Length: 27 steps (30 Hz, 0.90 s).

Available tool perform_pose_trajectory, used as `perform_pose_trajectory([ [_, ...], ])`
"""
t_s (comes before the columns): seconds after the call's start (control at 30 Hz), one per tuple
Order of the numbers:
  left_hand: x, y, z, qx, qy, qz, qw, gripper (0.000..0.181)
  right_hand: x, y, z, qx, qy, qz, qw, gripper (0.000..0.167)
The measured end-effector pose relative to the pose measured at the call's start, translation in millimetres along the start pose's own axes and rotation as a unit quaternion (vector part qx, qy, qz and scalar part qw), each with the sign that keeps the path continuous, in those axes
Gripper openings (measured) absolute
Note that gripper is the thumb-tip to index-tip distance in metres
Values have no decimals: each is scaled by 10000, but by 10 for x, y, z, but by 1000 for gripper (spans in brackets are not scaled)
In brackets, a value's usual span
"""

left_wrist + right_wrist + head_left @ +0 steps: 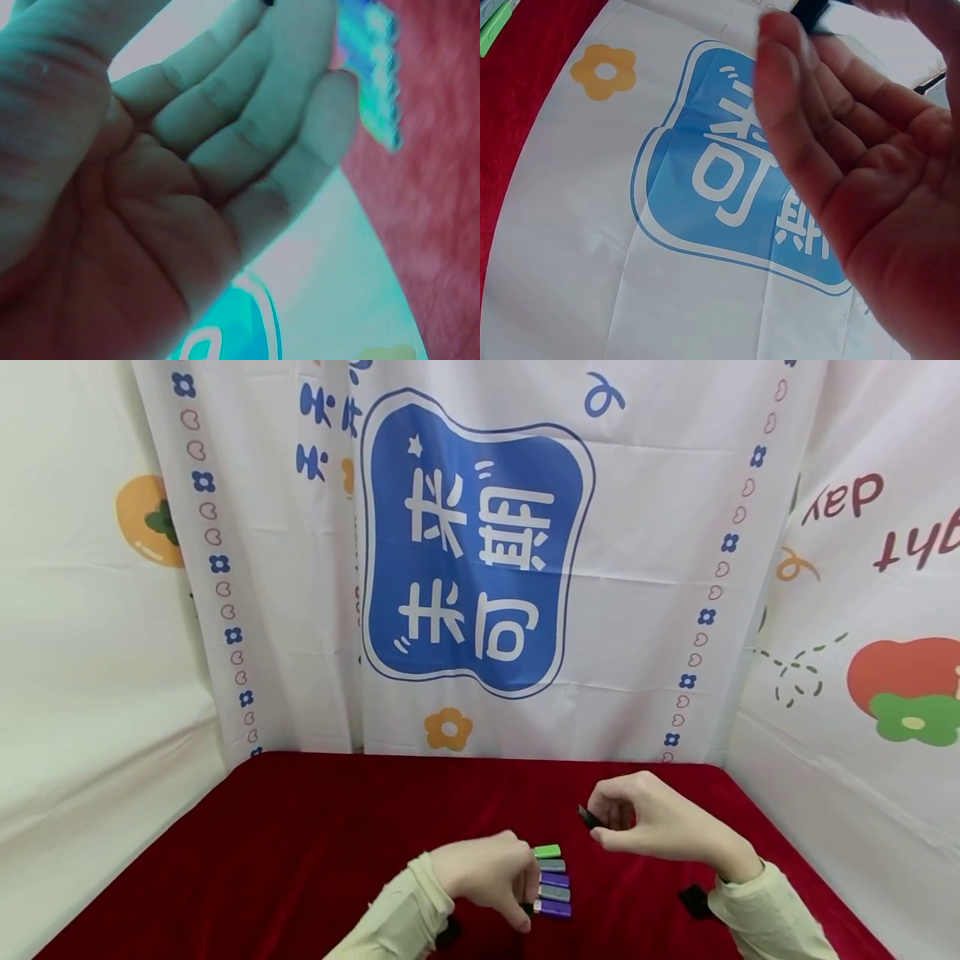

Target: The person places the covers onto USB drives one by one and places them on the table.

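Note:
In the head view, my right hand (637, 814) is raised above the red cloth. Its thumb and fingertips pinch a small black stick-like piece (589, 817), whose end also shows in the right wrist view (810, 12). My left hand (491, 872) is lower, beside a row of flash drives. Between its thumb and fingertips is a small dark piece (527, 909), mostly hidden; a black bit shows at the top of the left wrist view. The row has a green flash drive (547, 852), grey ones (553, 865) and purple ones (555, 909), their left ends partly covered by the left hand.
A dark red cloth (300, 843) covers the table. White printed curtains (660, 568) stand behind it and along both sides. Black wrist devices (696, 902) sit by both cuffs.

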<state>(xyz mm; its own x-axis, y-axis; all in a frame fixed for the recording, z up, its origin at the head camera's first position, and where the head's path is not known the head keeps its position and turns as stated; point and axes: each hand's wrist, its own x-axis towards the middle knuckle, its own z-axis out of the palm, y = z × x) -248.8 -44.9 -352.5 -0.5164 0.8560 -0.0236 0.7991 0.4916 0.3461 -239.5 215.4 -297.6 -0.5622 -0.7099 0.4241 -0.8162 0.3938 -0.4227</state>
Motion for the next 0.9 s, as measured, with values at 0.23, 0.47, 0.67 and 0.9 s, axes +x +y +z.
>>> perform_pose_trajectory([
  [0.23, -135, -169, -278, -1294, 1153, 684, 9825, 15, 13, 3, 55, 45, -211, 77, 9997, 12],
  [0.47, -111, -121, -333, -1179, 2327, 1211, 9577, 18, 38, -26, 126, -172, -229, 24, 9996, 23],
  [0.67, -99, -48, -324, -1013, 2837, 1287, 9448, 22, 58, -59, 174, -383, -85, -188, 9991, 24],
  [0.9, -103, -15, -350, -920, 2921, 1358, 9422, 22, 95, -97, 195, -377, 37, -385, 9985, 26],
])
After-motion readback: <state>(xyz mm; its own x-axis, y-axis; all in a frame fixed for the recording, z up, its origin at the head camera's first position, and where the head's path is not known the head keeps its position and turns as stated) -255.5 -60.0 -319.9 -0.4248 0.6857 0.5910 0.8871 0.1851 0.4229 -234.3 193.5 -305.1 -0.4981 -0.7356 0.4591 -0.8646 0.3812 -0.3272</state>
